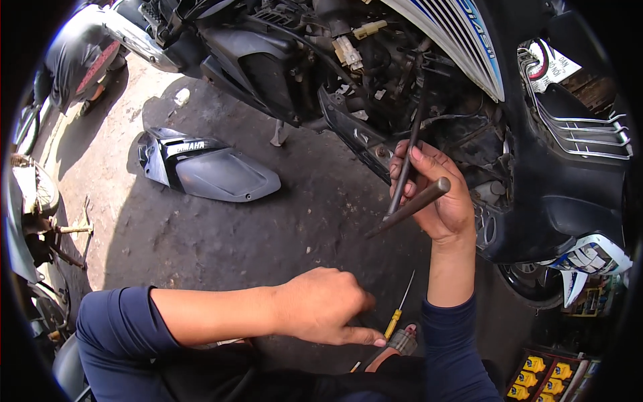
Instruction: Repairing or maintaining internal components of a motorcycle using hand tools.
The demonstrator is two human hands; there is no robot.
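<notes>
Sun and shadow split a grimy floor under a motorbike, upper right; right of centre, a long dull-brown metal tool fills the right hand's grasp; lower centre, the left hand curls, its hold unclear

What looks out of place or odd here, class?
A grey body panel lies loose on the ground, while the motorbike's inner parts are exposed. A yellow-handled screwdriver lies near a foot, where it might get stepped on.

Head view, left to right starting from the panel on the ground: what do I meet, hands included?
Gray-black panel → left hand → right hand holding a dark metal tool → yellow packs at lower right.
</notes>
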